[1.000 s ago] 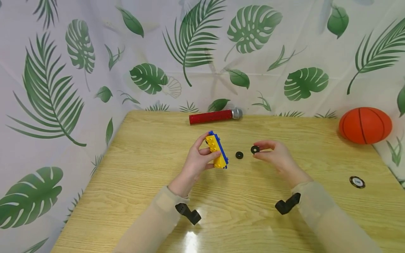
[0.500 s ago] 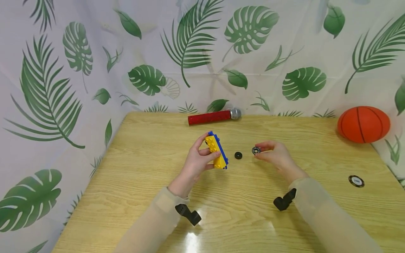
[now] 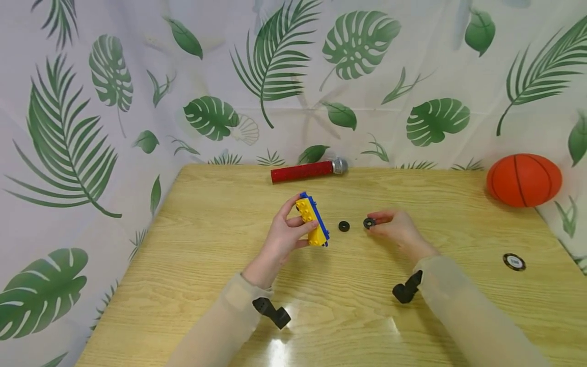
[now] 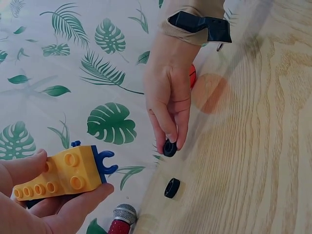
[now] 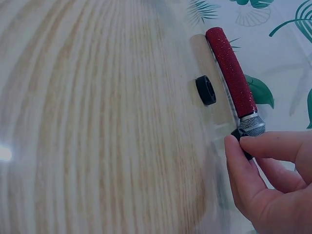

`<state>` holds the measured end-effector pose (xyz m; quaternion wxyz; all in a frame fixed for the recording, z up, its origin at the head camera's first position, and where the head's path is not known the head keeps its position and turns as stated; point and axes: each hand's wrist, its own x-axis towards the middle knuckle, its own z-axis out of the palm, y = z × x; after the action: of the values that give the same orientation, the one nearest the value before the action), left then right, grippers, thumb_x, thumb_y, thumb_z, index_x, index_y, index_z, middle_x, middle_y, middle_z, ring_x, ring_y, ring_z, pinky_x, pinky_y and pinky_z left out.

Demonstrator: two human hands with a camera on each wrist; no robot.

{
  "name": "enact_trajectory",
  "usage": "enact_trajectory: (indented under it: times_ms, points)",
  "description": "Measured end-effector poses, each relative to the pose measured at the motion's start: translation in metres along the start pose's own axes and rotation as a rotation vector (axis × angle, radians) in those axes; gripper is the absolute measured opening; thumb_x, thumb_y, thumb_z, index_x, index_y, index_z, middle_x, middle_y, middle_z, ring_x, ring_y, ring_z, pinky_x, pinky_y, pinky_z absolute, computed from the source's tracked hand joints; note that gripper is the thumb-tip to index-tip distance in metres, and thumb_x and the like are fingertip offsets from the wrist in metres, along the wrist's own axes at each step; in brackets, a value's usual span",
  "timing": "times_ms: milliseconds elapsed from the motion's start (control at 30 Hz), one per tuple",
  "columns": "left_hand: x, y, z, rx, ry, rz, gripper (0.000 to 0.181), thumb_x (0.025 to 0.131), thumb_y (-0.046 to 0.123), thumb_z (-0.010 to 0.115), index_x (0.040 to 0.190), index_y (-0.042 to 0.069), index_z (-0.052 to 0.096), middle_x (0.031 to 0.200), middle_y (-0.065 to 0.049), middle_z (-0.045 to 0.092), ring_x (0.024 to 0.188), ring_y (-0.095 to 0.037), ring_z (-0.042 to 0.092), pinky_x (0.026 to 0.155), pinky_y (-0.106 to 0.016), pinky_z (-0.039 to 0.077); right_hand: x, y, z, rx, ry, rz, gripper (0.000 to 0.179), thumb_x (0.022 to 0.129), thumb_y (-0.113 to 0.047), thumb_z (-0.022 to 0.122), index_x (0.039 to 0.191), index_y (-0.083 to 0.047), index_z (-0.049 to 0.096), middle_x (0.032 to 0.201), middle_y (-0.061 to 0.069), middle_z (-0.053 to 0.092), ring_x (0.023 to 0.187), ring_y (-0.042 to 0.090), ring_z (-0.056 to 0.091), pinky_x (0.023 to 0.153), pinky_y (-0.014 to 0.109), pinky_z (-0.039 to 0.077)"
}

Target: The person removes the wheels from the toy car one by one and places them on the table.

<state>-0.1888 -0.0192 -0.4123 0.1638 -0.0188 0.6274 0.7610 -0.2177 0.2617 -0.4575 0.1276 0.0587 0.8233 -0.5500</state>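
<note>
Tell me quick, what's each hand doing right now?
Left hand: holding the yellow and blue toy.
Right hand: pinching a small black ring.

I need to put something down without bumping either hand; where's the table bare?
The table is bare left of the left sleeve, at the back between the red microphone and basketball, and between the right hand and poker chip.
Crowded: mid-table, where the left hand grips a yellow-and-blue toy-brick piece, the right pinches a black wheel, and a loose wheel lies between.

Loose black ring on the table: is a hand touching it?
No: the loose black ring lies apart from both the left hand, which grips the toy block, and the right hand, which pinches a second ring.
</note>
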Motion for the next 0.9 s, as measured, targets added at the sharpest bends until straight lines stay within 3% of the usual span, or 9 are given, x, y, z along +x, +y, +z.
enact_trajectory:
  times_ms: [133,333,467,700,900]
  points:
    - [-0.0011,0.0005,-0.0008,0.0,0.002,0.003,0.075,0.092,-0.001,0.066,0.152,0.034,0.036,0.125,-0.021,0.067,0.108,-0.032,0.069,0.083,-0.047,0.059,0.0041,0.0031,0.001,0.002,0.004,0.016,0.049,0.088,0.006,0.068,0.135,0.012,0.053,0.12,0.026,0.055,0.084,0.004,0.062,0.077,0.02,0.058]
    - [0.0,0.0003,-0.0013,0.007,-0.004,0.001,0.074,0.092,0.001,0.066,0.151,0.035,0.037,0.125,-0.021,0.067,0.108,-0.032,0.069,0.084,-0.046,0.059,0.008,0.0065,0.0015,0.093,-0.018,0.039,0.05,0.089,0.01,0.064,0.136,0.017,0.048,0.111,0.019,0.051,0.077,0.003,0.067,0.077,0.021,0.059]
    - [0.0003,-0.0001,-0.0012,0.009,-0.011,0.004,0.075,0.092,0.001,0.066,0.152,0.034,0.036,0.125,-0.021,0.067,0.108,-0.031,0.069,0.084,-0.047,0.059,0.0082,0.0058,0.0024,0.108,-0.02,0.05,0.05,0.09,0.01,0.063,0.137,0.017,0.047,0.113,0.02,0.05,0.076,0.002,0.065,0.078,0.022,0.059]
    - [0.0011,-0.0018,0.0001,0.022,-0.014,-0.011,0.074,0.092,0.002,0.067,0.15,0.038,0.038,0.125,-0.019,0.067,0.108,-0.031,0.069,0.084,-0.046,0.059,0.0089,0.0053,0.0023,0.243,-0.047,0.094,0.053,0.092,0.011,0.059,0.141,0.018,0.039,0.121,0.022,0.044,0.08,0.005,0.068,0.082,0.024,0.059]
    - [0.0019,-0.0023,0.0015,0.023,-0.011,-0.019,0.075,0.091,0.002,0.068,0.149,0.039,0.039,0.125,-0.018,0.067,0.109,-0.031,0.069,0.083,-0.045,0.06,0.0078,0.0052,0.003,0.214,-0.045,0.093,0.052,0.092,0.01,0.06,0.139,0.019,0.041,0.117,0.02,0.046,0.078,0.005,0.068,0.08,0.024,0.059]
